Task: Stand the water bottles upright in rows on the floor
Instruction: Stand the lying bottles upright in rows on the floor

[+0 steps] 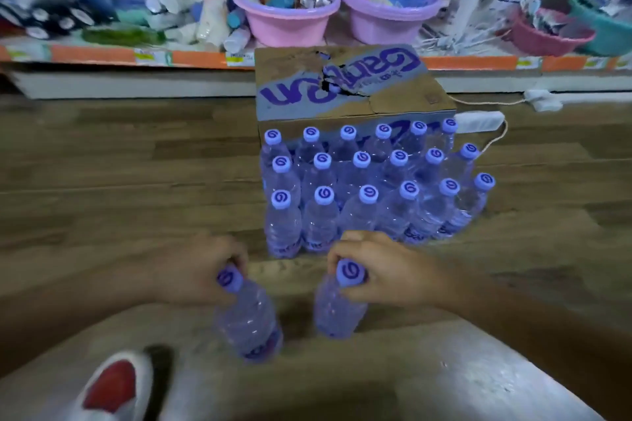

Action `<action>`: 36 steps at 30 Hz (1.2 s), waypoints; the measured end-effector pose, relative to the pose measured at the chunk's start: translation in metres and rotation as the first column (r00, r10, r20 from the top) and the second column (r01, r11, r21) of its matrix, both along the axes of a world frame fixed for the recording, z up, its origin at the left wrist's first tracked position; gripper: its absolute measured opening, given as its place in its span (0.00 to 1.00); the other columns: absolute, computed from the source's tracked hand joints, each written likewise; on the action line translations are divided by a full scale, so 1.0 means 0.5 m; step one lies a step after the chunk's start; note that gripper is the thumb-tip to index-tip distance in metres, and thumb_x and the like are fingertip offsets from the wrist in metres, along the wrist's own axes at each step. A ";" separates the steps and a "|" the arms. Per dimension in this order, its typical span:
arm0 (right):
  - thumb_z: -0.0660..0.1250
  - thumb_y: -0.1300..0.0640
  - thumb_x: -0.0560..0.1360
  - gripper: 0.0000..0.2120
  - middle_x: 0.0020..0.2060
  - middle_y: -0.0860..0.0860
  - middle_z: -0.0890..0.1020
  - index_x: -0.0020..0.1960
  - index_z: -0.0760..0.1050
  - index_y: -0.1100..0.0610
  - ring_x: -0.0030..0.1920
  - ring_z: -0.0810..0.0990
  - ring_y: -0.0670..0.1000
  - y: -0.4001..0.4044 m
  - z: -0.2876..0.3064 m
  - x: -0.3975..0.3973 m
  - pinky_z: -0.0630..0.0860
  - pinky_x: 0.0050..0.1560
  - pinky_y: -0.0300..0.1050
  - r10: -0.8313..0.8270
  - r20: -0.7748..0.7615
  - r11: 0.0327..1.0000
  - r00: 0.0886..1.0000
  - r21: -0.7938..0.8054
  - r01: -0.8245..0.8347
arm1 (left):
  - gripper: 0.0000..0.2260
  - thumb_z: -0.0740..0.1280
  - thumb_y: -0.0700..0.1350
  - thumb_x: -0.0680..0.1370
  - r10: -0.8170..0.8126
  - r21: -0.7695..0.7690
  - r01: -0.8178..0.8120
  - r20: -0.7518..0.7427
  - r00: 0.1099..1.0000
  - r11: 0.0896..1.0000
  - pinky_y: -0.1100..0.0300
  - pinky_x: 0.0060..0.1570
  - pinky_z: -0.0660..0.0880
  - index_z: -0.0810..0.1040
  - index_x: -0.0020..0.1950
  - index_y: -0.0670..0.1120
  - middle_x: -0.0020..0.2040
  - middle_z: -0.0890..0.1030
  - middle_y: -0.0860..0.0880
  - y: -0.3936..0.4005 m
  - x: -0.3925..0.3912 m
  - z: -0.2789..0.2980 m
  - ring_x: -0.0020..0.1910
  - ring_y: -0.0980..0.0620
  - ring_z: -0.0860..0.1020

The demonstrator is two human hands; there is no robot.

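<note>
So each hand's got one small clear plastic water bottle with a lilac screw cap that has a purple swirl on top. The left hand (201,272) has its grip clamped around the neck of the left bottle (248,318), fingers curled over the far side of the cap, knuckles facing up, forearm coming in from the lower left. That bottle tilts a bit, cap leaning left and away, base toward the camera. The right hand (386,272) does the same thing with the right bottle (337,313), fingertips pinched round the cap and neck, forearm reaching in from the lower right. That one looks closer to upright. Whether either base is actually touching the floor, can't tell, it's a little blurry down there.

Both bottles hang below the grips, side by side with a gap between them, over the brown wood-plank floor (102,181). Just beyond the hands is the block of standing bottles (369,195), same caps, three rows of six, packed tight. Right behind those sits a brown cardboard box with purple lettering (345,85), its top torn in the middle.

Further back there's a low shelf with an orange edge strip (102,56), with two pink plastic basins (287,13) full of small stuff. A white and red shoe (113,386) shows at bottom left.
</note>
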State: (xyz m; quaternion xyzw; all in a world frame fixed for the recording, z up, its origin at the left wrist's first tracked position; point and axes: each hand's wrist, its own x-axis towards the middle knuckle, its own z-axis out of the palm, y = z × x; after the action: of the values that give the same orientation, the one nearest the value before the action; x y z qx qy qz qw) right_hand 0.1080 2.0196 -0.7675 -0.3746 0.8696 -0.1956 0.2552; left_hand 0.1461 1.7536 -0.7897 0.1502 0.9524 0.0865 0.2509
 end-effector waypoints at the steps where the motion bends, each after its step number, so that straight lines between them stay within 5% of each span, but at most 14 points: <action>1: 0.67 0.58 0.70 0.10 0.46 0.46 0.70 0.51 0.73 0.51 0.50 0.72 0.47 0.020 -0.011 -0.006 0.71 0.55 0.43 0.004 -0.026 1.000 1.000 0.030 -0.003 | 0.17 0.65 0.57 0.58 0.021 0.060 -0.022 0.018 1.000 0.998 0.61 0.46 0.73 0.76 0.45 0.54 0.41 0.74 0.57 0.044 0.013 0.020 0.41 0.57 0.73; 4: 0.66 0.59 0.71 0.11 0.47 0.47 0.70 0.52 0.73 0.49 0.51 0.73 0.50 0.048 -0.043 -0.023 0.73 0.55 0.50 -0.011 -0.127 1.000 0.992 0.014 0.013 | 0.12 0.68 0.46 0.65 0.012 0.029 -0.012 -0.014 1.000 1.000 0.57 0.47 0.73 0.77 0.47 0.45 0.45 0.79 0.48 0.122 0.023 0.021 0.44 0.50 0.75; 9: 0.67 0.61 0.72 0.13 0.54 0.54 0.74 0.56 0.74 0.53 0.56 0.74 0.55 0.027 -0.094 -0.052 0.72 0.57 0.53 -0.072 -0.229 0.996 0.971 0.031 0.081 | 0.15 0.67 0.46 0.65 0.076 0.039 -0.071 -0.140 0.987 0.997 0.57 0.40 0.70 0.78 0.48 0.39 0.47 0.82 0.40 0.148 -0.016 -0.025 0.44 0.45 0.78; 21: 0.64 0.62 0.75 0.16 0.59 0.54 0.71 0.61 0.71 0.54 0.57 0.73 0.55 -0.030 -0.149 -0.033 0.72 0.60 0.53 -0.262 -0.237 0.965 0.936 -0.077 0.251 | 0.12 0.69 0.38 0.70 0.345 0.369 -0.210 -0.351 0.870 0.906 0.63 0.46 0.64 0.79 0.53 0.40 0.52 0.79 0.40 0.125 -0.032 -0.105 0.54 0.43 0.75; 36: 0.62 0.61 0.77 0.17 0.61 0.53 0.69 0.66 0.68 0.54 0.52 0.77 0.57 -0.046 -0.155 -0.003 0.73 0.52 0.49 -0.314 -0.323 0.949 0.893 -0.101 0.297 | 0.16 0.67 0.40 0.73 0.365 0.410 -0.216 -0.330 0.871 0.886 0.49 0.61 0.71 0.73 0.61 0.44 0.60 0.73 0.44 0.125 -0.022 -0.115 0.60 0.45 0.73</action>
State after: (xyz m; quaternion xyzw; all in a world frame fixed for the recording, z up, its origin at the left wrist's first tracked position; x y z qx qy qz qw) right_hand 0.1063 1.9967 -0.8449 -0.2673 0.9432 -0.1880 0.0602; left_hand 0.1350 1.8163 -0.8470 0.0604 0.9625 0.2643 0.0041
